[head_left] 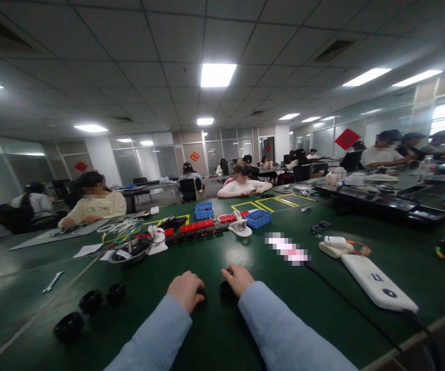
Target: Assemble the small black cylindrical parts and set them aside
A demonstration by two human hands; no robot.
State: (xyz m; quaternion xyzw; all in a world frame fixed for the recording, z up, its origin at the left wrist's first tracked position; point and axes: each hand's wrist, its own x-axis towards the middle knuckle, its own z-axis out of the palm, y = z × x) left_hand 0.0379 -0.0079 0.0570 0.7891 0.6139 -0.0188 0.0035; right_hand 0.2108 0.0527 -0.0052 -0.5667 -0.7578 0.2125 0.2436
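Above the near middle of the green table, my left hand [186, 289] curls around a dark round piece [202, 299], mostly hidden by the fingers. Facing it, my right hand [240, 279] is closed on a similar black round piece [226, 290], its thumb side turned inward. A small gap separates the two pieces. On the left, three black ribbed pieces like small wheels, a near one [68, 327], a middle one [90, 301] and a far one [116, 293], stand in a slanting row on the table.
An open-ended wrench [53, 282] lies far left. Ahead are a red power strip [197, 226], a bowl of cables [130, 253], and blue bins [258, 219]. A white power bank [378, 282] and black cable [346, 293] lie right. People sit around the tables.
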